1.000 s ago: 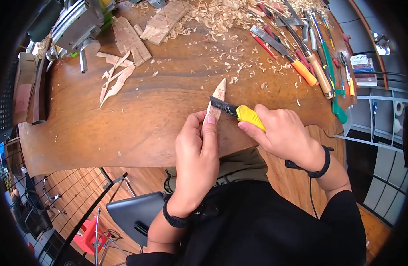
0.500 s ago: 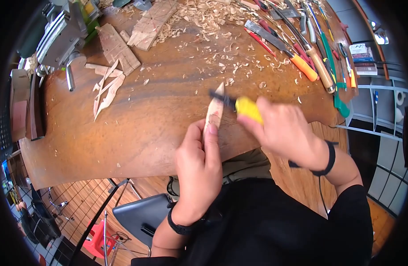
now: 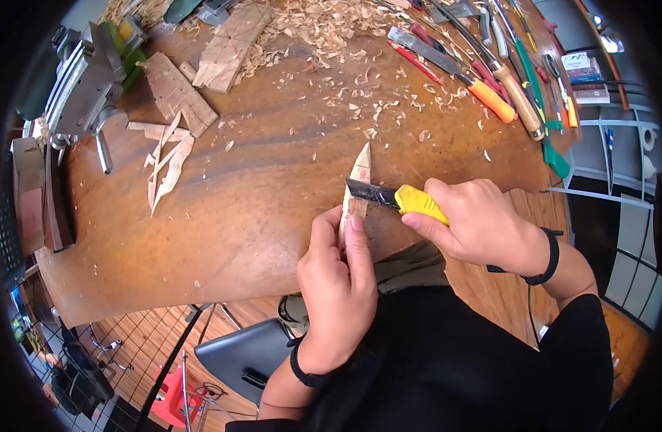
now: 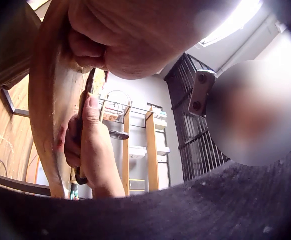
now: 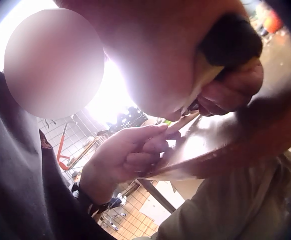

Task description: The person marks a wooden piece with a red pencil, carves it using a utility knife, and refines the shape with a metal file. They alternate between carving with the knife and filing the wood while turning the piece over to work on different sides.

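In the head view my left hand (image 3: 338, 281) grips the lower end of a small pointed piece of wood (image 3: 361, 170), thumb on top, tip aimed away from me. Red marks show on its upper face. My right hand (image 3: 477, 219) holds a yellow-handled utility knife (image 3: 421, 204), its dark blade lying across the middle of the wood, just beyond the left thumb. In the right wrist view the left hand (image 5: 130, 155) pinches the wood below the right hand, close by the table edge. The left wrist view shows the right hand (image 4: 93, 145) wrapped around the knife.
Wood shavings (image 3: 323, 29) cover the back of the wooden table (image 3: 223, 245). At the back right lie several tools, among them an orange-handled one (image 3: 493, 101). Cut wood scraps (image 3: 171, 169), boards (image 3: 176, 93) and a metal vise-like device (image 3: 86, 86) stand at left.
The knife blade moved up toward the wood's tip, then came back to its middle, near the left thumb. Both hands keep their hold while the head view has shifted slightly.
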`<state>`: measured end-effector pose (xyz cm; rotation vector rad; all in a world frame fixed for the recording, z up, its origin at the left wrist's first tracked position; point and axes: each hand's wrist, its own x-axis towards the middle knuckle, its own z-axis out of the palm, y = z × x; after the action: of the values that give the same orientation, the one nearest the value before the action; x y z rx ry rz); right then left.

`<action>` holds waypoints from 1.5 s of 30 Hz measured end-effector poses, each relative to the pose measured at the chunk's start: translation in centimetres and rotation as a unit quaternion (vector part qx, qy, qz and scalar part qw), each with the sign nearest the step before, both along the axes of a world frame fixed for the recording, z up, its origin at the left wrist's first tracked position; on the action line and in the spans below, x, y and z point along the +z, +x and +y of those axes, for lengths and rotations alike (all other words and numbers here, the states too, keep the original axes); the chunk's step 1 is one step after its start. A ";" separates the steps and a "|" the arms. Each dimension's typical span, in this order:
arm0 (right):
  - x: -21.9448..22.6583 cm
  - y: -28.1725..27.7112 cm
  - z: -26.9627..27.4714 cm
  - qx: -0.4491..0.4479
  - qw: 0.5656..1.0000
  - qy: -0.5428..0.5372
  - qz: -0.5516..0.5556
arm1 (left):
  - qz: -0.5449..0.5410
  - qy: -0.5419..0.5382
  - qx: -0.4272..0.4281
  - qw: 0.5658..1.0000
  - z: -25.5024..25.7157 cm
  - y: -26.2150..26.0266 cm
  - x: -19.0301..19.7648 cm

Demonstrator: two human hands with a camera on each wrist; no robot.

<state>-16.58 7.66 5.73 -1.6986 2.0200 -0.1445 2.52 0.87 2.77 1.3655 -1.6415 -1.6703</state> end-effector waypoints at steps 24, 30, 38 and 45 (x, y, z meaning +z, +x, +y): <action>-0.4 1.6 -0.7 -0.044 0.997 -0.052 0.039 | -0.057 -0.115 -0.033 0.991 0.4 -0.1 -0.8; -2.0 1.4 -1.0 -0.045 0.992 -0.119 0.015 | -0.049 -0.155 -0.004 0.987 0.9 -0.1 -1.6; -0.2 1.7 0.6 -0.020 0.999 -0.041 -0.002 | -0.062 -0.108 -0.013 0.992 0.7 -0.3 -0.8; -0.8 2.4 -0.6 -0.026 0.997 -0.072 0.028 | -0.073 -0.142 -0.018 0.987 0.5 -0.4 -0.8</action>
<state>-14.19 7.09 4.92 -1.7560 2.1412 -0.2679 2.13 1.42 1.99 1.3460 -1.9135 -1.3167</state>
